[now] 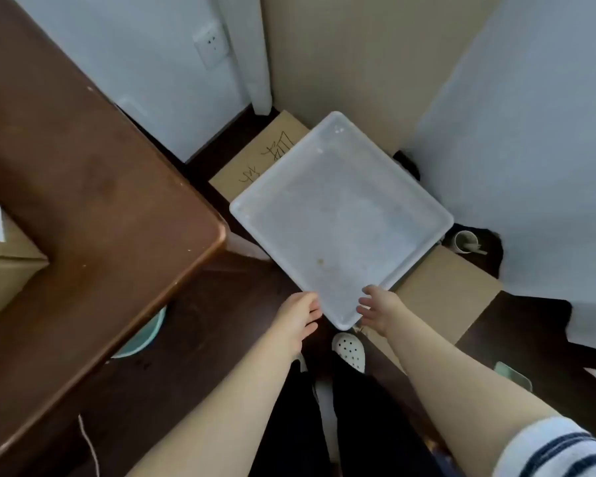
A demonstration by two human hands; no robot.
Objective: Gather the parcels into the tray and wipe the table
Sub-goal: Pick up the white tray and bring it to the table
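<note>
Looking down into the corner of the room, we have both hands held out toward the tray [341,218], which is not on the desk [83,187] at all. It lies flat and empty on top of two cardboard boxes on the floor, one with handwriting on it [255,160] and one plain [448,290]. Its near corner points at us.

Our left hand [301,315] and right hand [379,306] flank that corner, fingers loose and spread, grasping nothing. The fingertips are at the rim or just beside it; we cannot tell whether they touch.

We judge the task to be at its very start. The tray has to be lifted and brought over. Nothing has been gathered, and one parcel [4,266] with a printed label sits on the desk at the far left of our view. Any others are out of frame. The wiping is not begun, and we see no cloth.

Room is tight. Walls close in behind and to the right of the tray, so the open way out is toward us and then left. The desk's rounded corner juts in just beside the tray's left corner, and a swing to the left would have to rise above that edge first. A small cup [465,242] stands on the floor by the tray's right corner. Our shoe [350,351] is directly below the near corner.
</note>
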